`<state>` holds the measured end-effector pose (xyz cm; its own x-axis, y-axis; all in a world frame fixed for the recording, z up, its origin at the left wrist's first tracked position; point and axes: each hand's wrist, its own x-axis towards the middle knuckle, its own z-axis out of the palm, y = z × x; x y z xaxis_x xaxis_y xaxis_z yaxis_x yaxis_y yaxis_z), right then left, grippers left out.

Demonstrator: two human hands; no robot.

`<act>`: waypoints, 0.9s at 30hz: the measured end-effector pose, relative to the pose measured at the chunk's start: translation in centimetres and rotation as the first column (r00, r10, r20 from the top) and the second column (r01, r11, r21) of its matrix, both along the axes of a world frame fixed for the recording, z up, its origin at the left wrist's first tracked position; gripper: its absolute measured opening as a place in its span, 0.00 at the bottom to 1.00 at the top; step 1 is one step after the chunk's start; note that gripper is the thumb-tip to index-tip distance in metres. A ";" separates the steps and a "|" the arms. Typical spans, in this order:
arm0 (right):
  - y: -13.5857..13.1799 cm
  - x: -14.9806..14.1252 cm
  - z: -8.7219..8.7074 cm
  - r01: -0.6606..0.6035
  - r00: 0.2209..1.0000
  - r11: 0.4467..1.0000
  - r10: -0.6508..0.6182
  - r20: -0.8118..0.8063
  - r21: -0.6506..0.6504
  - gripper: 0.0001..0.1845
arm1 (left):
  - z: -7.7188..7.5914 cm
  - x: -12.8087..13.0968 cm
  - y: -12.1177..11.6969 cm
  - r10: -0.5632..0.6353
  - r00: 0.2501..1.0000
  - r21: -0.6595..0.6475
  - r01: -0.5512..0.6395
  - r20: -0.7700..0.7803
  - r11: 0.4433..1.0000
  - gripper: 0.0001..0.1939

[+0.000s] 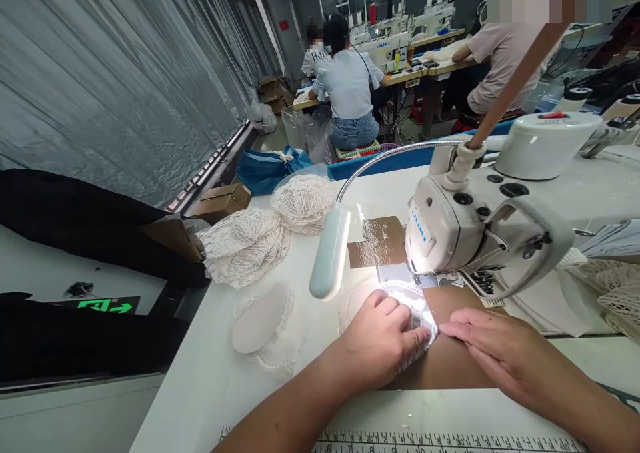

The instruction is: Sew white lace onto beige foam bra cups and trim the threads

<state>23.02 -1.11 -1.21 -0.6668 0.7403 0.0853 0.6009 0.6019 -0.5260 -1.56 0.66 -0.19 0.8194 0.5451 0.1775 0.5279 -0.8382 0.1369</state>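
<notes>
A white lace piece point(420, 304) lies under the lamp light at the front of the sewing machine point(440, 230), its upper edge close to the needle area. My left hand point(383, 336) presses down on it with curled fingers, the thumb near its right edge. A paler part of the fabric spreads out left of that hand. My right hand point(500, 350) rests on the brown plate point(430, 366), fingers stretched out and close together. Its fingertips touch the lace's right corner. The needle and presser foot are not clear to see.
Lace stacks point(247, 246) stand at the table's left. Nearer lies an oval pad point(260, 323) on sheer lace fabric. A bendable lamp point(330, 253) hangs left of the machine head. A ruler strip point(450, 443) runs along the front edge. Several people sit at machines behind.
</notes>
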 end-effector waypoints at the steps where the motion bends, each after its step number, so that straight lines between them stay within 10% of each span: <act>1: 0.0 0.0 -0.1 0.006 1.000 1.000 -0.006 -0.009 0.001 0.17 | 0.0 0.0 0.0 -0.001 1.000 0.000 0.001 0.003 1.000 0.15; 8: -0.5 -0.7 -1.1 -0.028 0.979 0.981 -0.011 0.201 0.191 0.21 | 0.8 0.2 0.0 -0.047 0.999 -0.036 0.048 0.014 0.998 0.14; 27: -0.5 -1.5 -1.2 0.027 0.991 0.932 -0.073 0.113 0.363 0.20 | -0.3 0.2 0.1 0.050 0.996 -0.030 -0.052 -0.069 0.998 0.24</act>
